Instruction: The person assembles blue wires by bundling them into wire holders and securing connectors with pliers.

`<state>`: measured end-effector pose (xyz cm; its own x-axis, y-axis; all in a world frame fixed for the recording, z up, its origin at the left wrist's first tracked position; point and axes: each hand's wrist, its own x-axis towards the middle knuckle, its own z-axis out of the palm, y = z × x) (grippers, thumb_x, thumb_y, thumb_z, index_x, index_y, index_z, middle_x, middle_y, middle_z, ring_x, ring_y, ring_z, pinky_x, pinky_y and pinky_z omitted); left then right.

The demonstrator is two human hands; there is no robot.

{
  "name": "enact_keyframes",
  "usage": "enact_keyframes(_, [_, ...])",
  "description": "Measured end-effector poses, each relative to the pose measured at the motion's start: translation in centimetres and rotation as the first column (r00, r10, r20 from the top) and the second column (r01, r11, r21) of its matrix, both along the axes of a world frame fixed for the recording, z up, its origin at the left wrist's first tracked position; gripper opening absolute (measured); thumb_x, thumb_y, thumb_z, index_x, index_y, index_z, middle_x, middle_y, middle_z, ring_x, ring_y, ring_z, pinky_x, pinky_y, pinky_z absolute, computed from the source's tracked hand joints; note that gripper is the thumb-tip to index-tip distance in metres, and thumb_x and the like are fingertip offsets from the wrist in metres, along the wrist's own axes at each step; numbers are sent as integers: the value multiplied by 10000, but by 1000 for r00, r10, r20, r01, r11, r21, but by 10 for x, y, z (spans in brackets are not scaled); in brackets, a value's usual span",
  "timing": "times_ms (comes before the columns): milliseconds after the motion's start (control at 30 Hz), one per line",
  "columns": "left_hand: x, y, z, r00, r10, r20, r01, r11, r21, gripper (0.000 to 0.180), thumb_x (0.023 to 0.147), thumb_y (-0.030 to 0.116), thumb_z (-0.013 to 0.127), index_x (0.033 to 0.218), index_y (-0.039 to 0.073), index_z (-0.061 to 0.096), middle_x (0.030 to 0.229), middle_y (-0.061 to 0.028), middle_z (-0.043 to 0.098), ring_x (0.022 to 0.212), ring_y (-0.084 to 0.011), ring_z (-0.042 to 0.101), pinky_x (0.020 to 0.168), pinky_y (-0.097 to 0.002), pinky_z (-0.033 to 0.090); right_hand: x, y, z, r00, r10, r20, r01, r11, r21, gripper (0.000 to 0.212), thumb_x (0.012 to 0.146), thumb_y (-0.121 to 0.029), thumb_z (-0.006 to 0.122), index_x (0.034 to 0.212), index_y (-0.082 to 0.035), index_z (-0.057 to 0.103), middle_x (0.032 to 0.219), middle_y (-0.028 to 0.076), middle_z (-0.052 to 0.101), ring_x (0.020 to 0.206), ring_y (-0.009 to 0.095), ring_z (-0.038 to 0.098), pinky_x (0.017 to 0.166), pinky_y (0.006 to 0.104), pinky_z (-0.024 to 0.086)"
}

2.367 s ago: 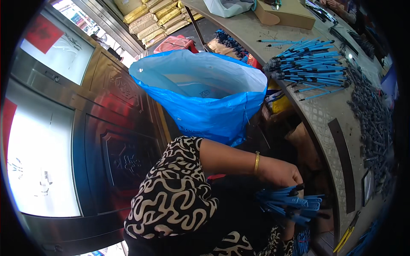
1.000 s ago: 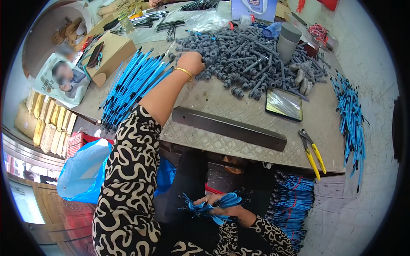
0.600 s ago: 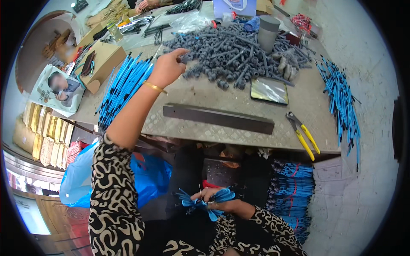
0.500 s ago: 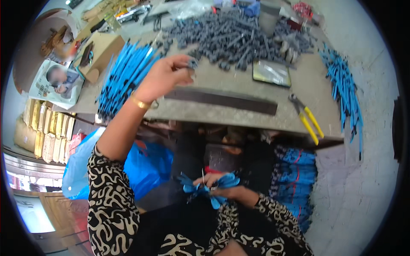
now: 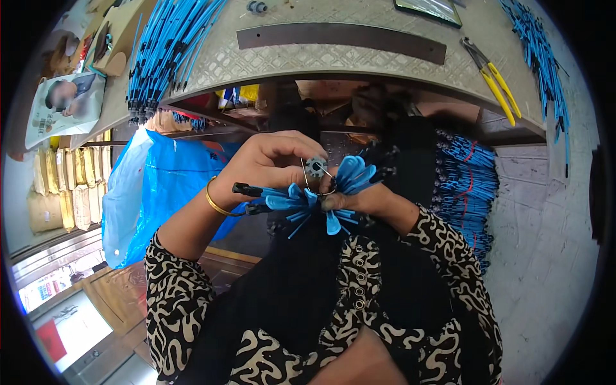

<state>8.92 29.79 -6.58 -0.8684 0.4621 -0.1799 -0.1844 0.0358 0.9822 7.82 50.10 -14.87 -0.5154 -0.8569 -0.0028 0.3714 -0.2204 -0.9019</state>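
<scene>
My left hand (image 5: 273, 162) pinches a small grey round toothed part (image 5: 316, 168) between thumb and fingers, held over my lap. My right hand (image 5: 366, 200) grips a bunch of blue cable pieces with black ends (image 5: 308, 200) that fan out around a thin wire ring (image 5: 324, 183). The grey part sits on that ring, right against the blue bunch. A gold bangle (image 5: 215, 199) circles my left wrist. Both sleeves are black-and-cream patterned.
The metal worktable edge (image 5: 333, 67) runs above, with a dark flat bar (image 5: 340, 35), yellow-handled pliers (image 5: 494, 80) and rows of blue cables (image 5: 160, 54) at left and right. A blue plastic bag (image 5: 160, 186) stands at my left. More blue cables (image 5: 468, 186) hang at my right.
My left hand has come back from the pile of grey parts on the table down to my lap, bringing one grey part to the blue bunch in my right hand.
</scene>
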Motion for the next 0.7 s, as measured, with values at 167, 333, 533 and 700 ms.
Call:
enact_keyframes(167, [-3, 1, 1, 997, -82, 17, 81, 997, 17, 164, 797, 13, 594, 958, -18, 609, 933, -74, 618, 855, -149, 594, 781, -279, 476, 1, -2, -3, 1000, 6, 11, -6, 1000, 5, 309, 739, -230, 726, 971, -72, 598, 853, 24, 629, 789, 119, 593, 718, 257, 484])
enact_keyframes(333, [0, 1, 5, 965, -25, 260, -23, 983, 181, 164, 788, 34, 619, 942, -22, 612, 924, -83, 610, 869, -148, 587, 789, -279, 469, 5, -4, -9, 997, -65, -34, 65, 998, 21, 322, 728, -230, 733, 975, -73, 598, 860, 22, 630, 785, 115, 588, 718, 257, 482])
enact_keyframes(533, [0, -1, -9, 989, -33, 146, 11, 989, 145, 207, 766, 95, 670, 937, -11, 622, 924, -96, 615, 849, -164, 593, 777, -275, 462, 5, -7, -13, 996, -40, 85, 49, 993, -109, 303, 720, -213, 739, 957, -73, 612, 873, 16, 635, 796, 111, 590, 738, 259, 477])
enact_keyframes(700, [0, -6, -14, 994, -96, 57, 89, 989, 121, 230, 748, 123, 688, 935, -3, 646, 922, -109, 623, 846, -185, 602, 759, -278, 465, 3, -4, -14, 997, 1, 75, 4, 998, -68, 300, 718, -207, 741, 953, -71, 614, 865, 14, 640, 804, 109, 592, 749, 258, 474])
